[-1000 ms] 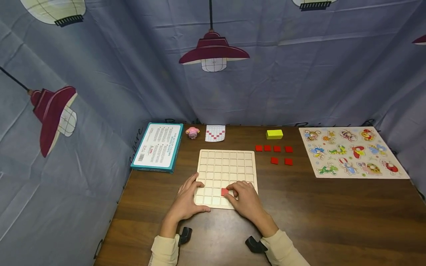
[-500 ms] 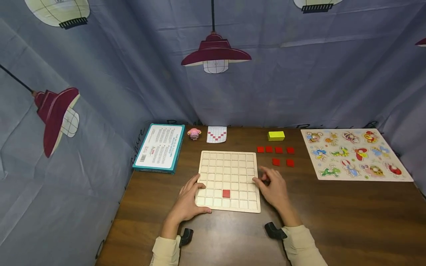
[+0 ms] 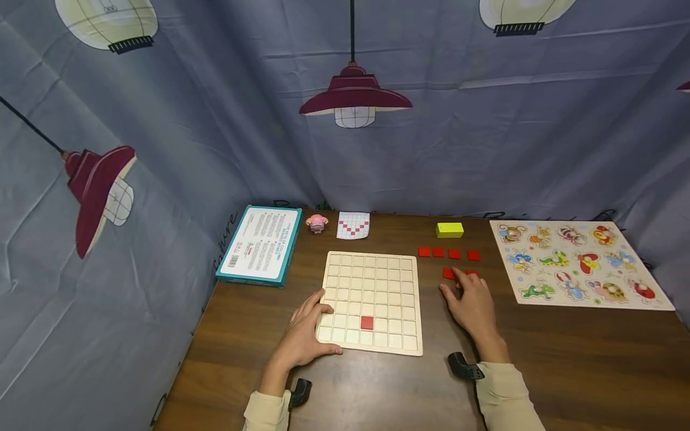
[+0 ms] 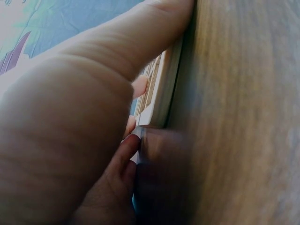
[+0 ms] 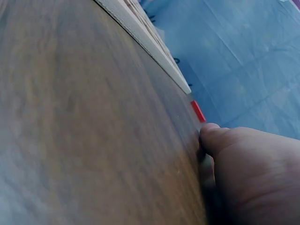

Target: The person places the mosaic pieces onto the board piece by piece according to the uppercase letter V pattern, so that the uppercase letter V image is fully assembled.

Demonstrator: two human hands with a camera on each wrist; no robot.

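A: Where is the grid board (image 3: 389,286)?

B: Centre of the frame, flat on the tabletop (image 3: 377,395). One red tile (image 3: 367,323) sits in its second row from the bottom.

A: And the left hand (image 3: 302,336)?

B: Lower centre-left, spread loosely around the board's lower-left corner, fingertips touching the left edge and thumb by the bottom edge.

A: What about the right hand (image 3: 475,306)?

B: Right of centre, thumb and index finger parted, grasping nothing that I can see. The index fingertip is right by the lower pair of loose red tiles (image 3: 448,273); I can't tell whether it touches one. Four more lie in a row just above.

A: Anything else around?

B: A yellow block (image 3: 450,230) above those tiles, an insect puzzle (image 3: 530,273) at the right, and a red-and-white pattern card (image 3: 353,226) above the board. Upper left of that, a teal box (image 3: 259,244) and a pink figurine (image 3: 317,224).
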